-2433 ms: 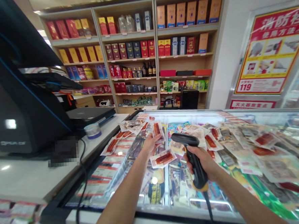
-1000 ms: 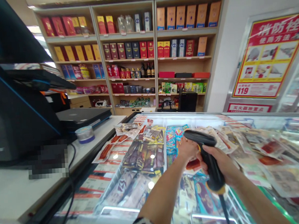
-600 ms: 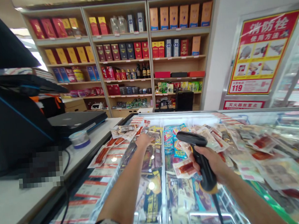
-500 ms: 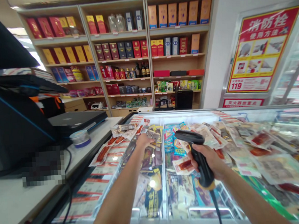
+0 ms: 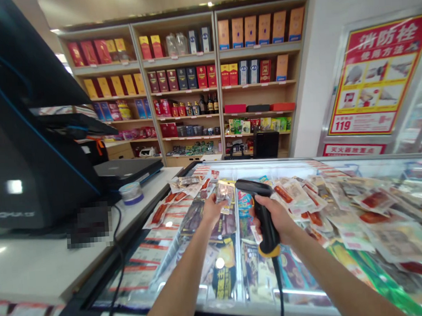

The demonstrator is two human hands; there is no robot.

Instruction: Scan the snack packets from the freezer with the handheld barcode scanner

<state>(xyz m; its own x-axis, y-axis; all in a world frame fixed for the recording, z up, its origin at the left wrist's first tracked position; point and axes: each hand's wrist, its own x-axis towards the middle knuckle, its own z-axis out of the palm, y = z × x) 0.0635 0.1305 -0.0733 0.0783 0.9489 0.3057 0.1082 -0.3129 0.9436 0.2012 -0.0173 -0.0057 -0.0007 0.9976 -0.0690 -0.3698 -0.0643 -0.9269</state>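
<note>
My right hand (image 5: 277,218) is closed around the grip of a black barcode scanner (image 5: 266,221) with a yellow-trimmed base and a cable hanging down. The scanner's head points left. Just left of it, my left hand (image 5: 213,209) pinches a small clear food packet (image 5: 225,193), lifted above the glass freezer top; its contents are hard to make out. Vacuum-packed sausage packets (image 5: 160,213) lie on the glass to the left. More sealed meat packets (image 5: 297,193) are heaped to the right of the scanner.
A white counter (image 5: 53,275) runs along the left, bearing a black checkout terminal (image 5: 35,154), a flat black scale (image 5: 128,170) and a tape roll (image 5: 131,194). Under the glass lie frozen packs (image 5: 223,276). Shelves of boxed bottles (image 5: 183,78) stand behind; a red poster (image 5: 381,76) hangs right.
My left hand has raised the packet and turned it toward the scanner. My right hand has brought the scanner left, close to the packet. The view has shifted a little left.
</note>
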